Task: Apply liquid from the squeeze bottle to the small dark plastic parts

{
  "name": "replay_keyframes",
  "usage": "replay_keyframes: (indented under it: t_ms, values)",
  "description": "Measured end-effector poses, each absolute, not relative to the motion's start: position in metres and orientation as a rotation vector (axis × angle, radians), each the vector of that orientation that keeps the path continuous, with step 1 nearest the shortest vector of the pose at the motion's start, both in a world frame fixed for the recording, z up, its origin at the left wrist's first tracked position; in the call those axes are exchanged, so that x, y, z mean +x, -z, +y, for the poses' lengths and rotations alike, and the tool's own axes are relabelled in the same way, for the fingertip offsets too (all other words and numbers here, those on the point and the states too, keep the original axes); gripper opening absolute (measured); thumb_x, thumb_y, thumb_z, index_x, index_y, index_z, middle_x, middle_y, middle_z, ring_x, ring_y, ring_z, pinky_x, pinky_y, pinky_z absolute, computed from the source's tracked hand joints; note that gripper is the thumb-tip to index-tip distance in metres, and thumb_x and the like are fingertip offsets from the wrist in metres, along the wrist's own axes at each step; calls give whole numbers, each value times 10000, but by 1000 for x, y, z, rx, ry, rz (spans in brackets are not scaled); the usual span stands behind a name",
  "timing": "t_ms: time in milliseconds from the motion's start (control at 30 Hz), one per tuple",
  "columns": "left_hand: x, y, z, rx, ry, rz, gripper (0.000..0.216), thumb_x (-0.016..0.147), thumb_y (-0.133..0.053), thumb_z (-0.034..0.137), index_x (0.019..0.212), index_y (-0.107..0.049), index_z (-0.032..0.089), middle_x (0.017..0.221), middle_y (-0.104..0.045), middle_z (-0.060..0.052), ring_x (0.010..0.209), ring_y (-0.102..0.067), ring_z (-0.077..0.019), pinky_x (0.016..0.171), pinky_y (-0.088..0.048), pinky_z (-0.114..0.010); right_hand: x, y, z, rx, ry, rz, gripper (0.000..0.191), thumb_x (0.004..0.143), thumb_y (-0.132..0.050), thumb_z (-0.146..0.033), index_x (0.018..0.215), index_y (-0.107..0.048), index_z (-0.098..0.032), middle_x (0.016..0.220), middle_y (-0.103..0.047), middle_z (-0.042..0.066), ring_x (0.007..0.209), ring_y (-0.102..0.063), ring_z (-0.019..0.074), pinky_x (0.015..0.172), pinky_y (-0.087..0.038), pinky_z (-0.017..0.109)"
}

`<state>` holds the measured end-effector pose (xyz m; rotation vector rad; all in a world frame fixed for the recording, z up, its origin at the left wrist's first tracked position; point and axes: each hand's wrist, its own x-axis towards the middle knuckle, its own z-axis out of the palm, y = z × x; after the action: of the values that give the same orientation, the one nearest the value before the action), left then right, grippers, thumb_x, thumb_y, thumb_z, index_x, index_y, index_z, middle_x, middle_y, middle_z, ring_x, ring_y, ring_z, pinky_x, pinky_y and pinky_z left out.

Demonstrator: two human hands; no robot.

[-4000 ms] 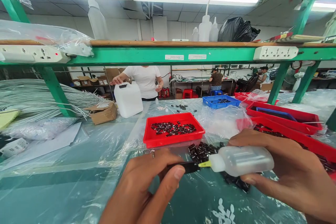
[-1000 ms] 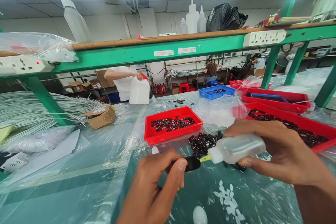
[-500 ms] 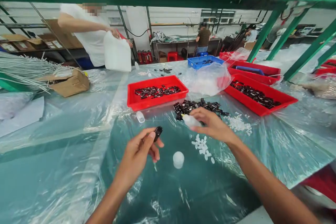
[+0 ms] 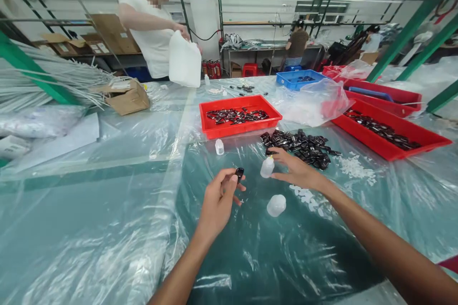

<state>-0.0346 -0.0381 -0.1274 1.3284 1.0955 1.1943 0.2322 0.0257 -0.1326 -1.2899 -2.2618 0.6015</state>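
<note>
Left hand [image 4: 219, 200] raised over plastic-covered table [image 4: 107, 209], thumb and forefinger pinching a small black plastic part [image 4: 239, 173], other fingers loosely curled. Just right, small squeeze bottle [image 4: 266, 167] stands upright on the sheet; right hand [image 4: 296, 171] has its fingers loosely spread, fingertips touching the bottle's side, not wrapped around it. Clear cap [image 4: 276, 205] lies below, between both hands. Pile of black parts [image 4: 300, 145] behind right hand; red tray [image 4: 239, 116] of the same parts further back.
</note>
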Motion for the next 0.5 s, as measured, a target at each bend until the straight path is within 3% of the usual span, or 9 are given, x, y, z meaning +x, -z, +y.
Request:
replay_keyframes:
  t_ms: [67, 133, 233, 300, 333, 400, 500]
  values:
    - [-43, 125, -39, 1357, -1256, 1121, 305, 1021, -606, 429, 1109, -654, 141, 1007, -689, -61, 828, -694, -174, 621, -590, -279, 225, 104, 2, -1384, -336, -2296, 483, 1021, -582, -257, 1470, -430, -165, 1382, -547, 191, 1237, -573, 351, 992, -522, 581]
    - [-55, 123, -39, 1374, -1328, 1168, 297, 1019, -610, 425, 1104, -658, 144, 975, -685, -50, 807, -684, -170, 646, -588, -293, 200, 79, -29, -1408, -101, -2350, 331, 1049, -447, -188, 1359, -531, -110, 1319, -561, 221, 1241, -540, 379, 1023, -462, 627]
    - [-69, 122, -36, 1388, -1413, 1241, 310, 1021, -601, 438, 1102, -653, 143, 967, -680, -46, 785, -675, -164, 648, -581, -297, 137, 70, -72, -1294, -18, -2696, 244, 870, -583, 10, 1022, -689, -148, 1048, -668, 106, 940, -642, 265, 844, -569, 420]
    - [-73, 124, -34, 1407, -1415, 1266, 321, 1024, -594, 446, 1110, -650, 142, 980, -685, -51, 801, -683, -170, 651, -586, -301, 95, 84, -88, -1374, 50, -2839, 216, 794, -688, 7, 995, -694, -72, 1000, -667, 143, 925, -649, 292, 720, -591, 379]
    - [-74, 125, -33, 1422, -1404, 1274, 326, 1025, -592, 449, 1115, -650, 142, 984, -690, -54, 804, -689, -172, 653, -591, -303, 77, 95, -90, -1490, 108, -2856, 178, 848, -667, -5, 1022, -685, -40, 1001, -665, 155, 921, -658, 281, 681, -592, 355]
    - [-74, 127, -32, 1461, -1374, 1290, 346, 1022, -592, 465, 1121, -654, 140, 978, -704, -57, 788, -700, -169, 645, -596, -301, 54, 119, -89, -1717, 194, -2848, 125, 957, -655, -101, 1081, -664, -86, 1067, -663, 98, 959, -670, 219, 719, -603, 317]
    - [-75, 126, -32, 1542, -1356, 1320, 468, 976, -598, 586, 1100, -675, 142, 918, -745, -55, 680, -713, -160, 603, -600, -294, 45, 143, -77, -1787, 179, -2881, 146, 983, -683, -232, 1058, -670, -108, 1077, -673, 82, 965, -678, 207, 741, -611, 323]
